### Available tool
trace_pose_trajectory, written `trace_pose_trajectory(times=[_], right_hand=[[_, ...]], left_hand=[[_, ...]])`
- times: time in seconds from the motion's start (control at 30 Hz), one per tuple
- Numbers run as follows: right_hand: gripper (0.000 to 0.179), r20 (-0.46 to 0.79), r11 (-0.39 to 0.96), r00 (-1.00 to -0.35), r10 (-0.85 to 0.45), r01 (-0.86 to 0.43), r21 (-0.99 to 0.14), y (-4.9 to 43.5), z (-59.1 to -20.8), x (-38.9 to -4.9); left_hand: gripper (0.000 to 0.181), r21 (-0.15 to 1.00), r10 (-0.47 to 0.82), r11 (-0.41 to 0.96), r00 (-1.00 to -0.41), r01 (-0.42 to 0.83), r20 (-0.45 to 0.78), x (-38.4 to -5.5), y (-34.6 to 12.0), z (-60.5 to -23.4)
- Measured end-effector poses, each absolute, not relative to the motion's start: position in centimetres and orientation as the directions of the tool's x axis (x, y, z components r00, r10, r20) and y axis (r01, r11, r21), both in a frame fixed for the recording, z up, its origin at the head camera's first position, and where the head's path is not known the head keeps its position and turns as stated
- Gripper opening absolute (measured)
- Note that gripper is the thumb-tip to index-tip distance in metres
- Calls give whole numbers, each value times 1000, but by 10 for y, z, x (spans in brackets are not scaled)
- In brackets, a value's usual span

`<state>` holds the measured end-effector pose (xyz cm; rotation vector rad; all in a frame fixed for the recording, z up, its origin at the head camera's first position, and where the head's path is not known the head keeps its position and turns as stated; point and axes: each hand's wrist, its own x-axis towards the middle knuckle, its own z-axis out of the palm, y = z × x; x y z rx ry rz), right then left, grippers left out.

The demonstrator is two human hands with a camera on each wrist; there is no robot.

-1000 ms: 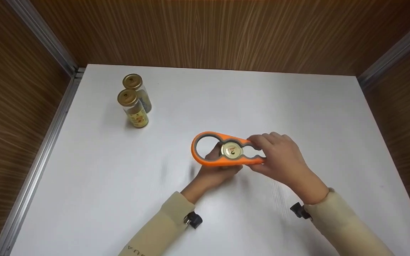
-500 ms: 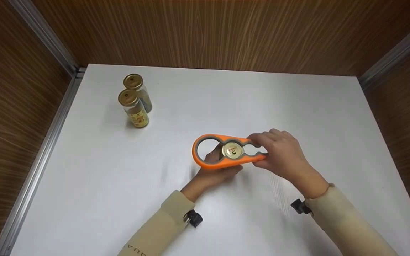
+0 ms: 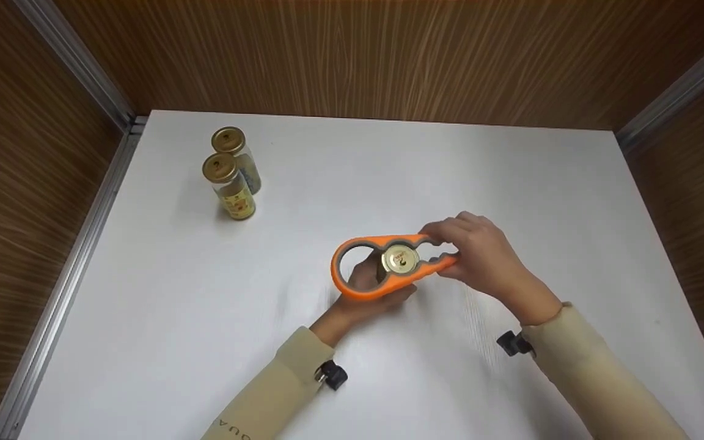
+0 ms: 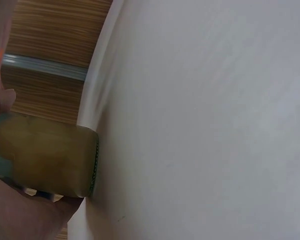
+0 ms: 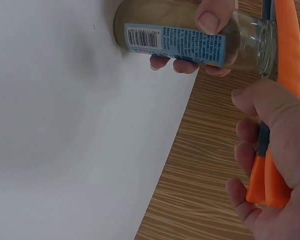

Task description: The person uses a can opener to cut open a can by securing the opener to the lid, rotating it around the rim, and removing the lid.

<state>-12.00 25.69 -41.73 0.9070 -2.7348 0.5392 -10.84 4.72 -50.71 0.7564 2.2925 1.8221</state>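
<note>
Orange opener [image 3: 398, 282] has swung counterclockwise about the gold lid [image 3: 400, 259] — likely a twist on it. Left hand [image 3: 364, 305] grips the jar [image 5: 175, 42] over the bench [image 3: 205, 305]; right hand [image 3: 477, 253] holds the opener.

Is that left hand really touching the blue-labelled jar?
Touching: the right wrist view shows the left hand wrapped around the jar, thumb against its side.

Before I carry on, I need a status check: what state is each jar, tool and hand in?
Held jar: gold lid on; whether loosened, can't tell.
Orange opener: fitted around the gold lid.
Near jar: upright, closed.
Far jar: upright, closed, partly hidden.
Left hand: gripping the held jar.
Right hand: gripping the orange opener.
</note>
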Motion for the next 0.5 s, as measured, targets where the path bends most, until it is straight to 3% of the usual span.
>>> trace_pose_trajectory(times=[0.17,0.33,0.5], right_hand=[[49,333,696,-753,-568,-655,-294,258,-417,-128],[47,333,664,-730,-597,-683,-305,259,-417,-135],[46,347,621,-703,-621,-711,-330,262,-418,-142]], left_hand=[[71,925,496,71,-818,374,292,-110,47,-509],[70,905,517,128,-806,406,288,-114,47,-516],[70,919,522,36,-792,392,318,-113,46,-515]])
